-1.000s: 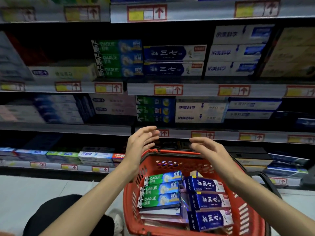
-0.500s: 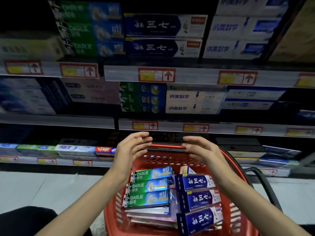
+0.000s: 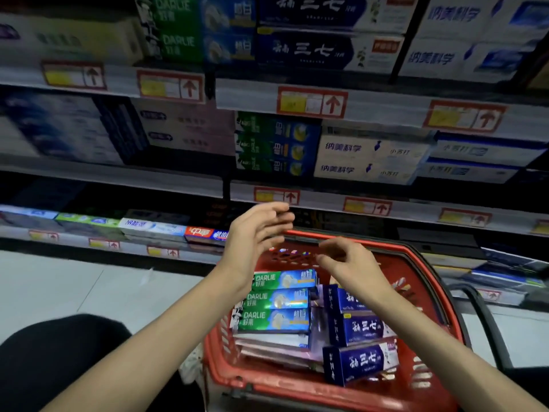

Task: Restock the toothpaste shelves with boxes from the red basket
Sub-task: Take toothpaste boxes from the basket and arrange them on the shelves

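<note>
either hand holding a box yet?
No: the left hand and right hand hover open and empty above the red basket, where the boxes lie.

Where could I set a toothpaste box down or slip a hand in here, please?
The floor left of the red basket is bare. The basket's far end, beyond the green boxes, looks open. The basket's middle is crowded with green and blue boxes. The middle shelf is packed.

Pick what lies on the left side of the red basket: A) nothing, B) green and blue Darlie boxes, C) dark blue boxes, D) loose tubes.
B: three green and blue Darlie boxes lie stacked along the left side of the red basket; the dark blue boxes lie on the right.
</note>
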`<control>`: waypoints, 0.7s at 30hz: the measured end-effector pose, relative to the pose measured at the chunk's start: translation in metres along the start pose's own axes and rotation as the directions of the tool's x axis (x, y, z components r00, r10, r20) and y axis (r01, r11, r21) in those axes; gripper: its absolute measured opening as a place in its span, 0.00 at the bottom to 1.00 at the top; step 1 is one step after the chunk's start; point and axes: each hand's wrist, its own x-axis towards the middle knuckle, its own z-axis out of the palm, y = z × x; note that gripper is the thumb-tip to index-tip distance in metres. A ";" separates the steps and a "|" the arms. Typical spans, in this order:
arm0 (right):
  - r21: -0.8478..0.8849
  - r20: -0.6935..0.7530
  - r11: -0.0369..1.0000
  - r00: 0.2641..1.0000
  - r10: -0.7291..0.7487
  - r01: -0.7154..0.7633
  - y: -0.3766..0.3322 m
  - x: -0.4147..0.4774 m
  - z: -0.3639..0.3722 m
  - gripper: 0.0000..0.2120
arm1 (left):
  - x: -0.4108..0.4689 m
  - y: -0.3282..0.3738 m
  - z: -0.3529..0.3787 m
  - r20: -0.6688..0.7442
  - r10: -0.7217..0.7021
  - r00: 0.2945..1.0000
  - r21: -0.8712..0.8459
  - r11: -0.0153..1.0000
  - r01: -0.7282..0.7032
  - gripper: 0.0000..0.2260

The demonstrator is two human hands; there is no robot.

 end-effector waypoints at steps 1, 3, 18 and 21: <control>-0.146 0.012 0.989 1.000 -0.010 0.012 0.008 0.004 0.010 0.13 | -0.002 0.003 0.000 -0.002 -0.006 1.000 -0.010 1.000 0.006 0.18; -0.386 0.063 0.919 0.996 -0.059 0.079 0.021 0.009 0.028 0.15 | -0.005 0.007 -0.001 -0.009 -0.006 1.000 -0.031 0.999 0.006 0.15; -0.838 0.249 0.532 0.953 0.175 0.122 0.010 0.049 0.108 0.19 | -0.013 0.047 -0.026 -0.023 -0.020 1.000 -0.161 0.987 0.016 0.16; -0.856 0.269 0.499 0.939 0.212 0.133 0.007 0.053 0.111 0.19 | -0.016 0.054 -0.033 -0.039 -0.013 0.999 -0.186 0.983 0.006 0.16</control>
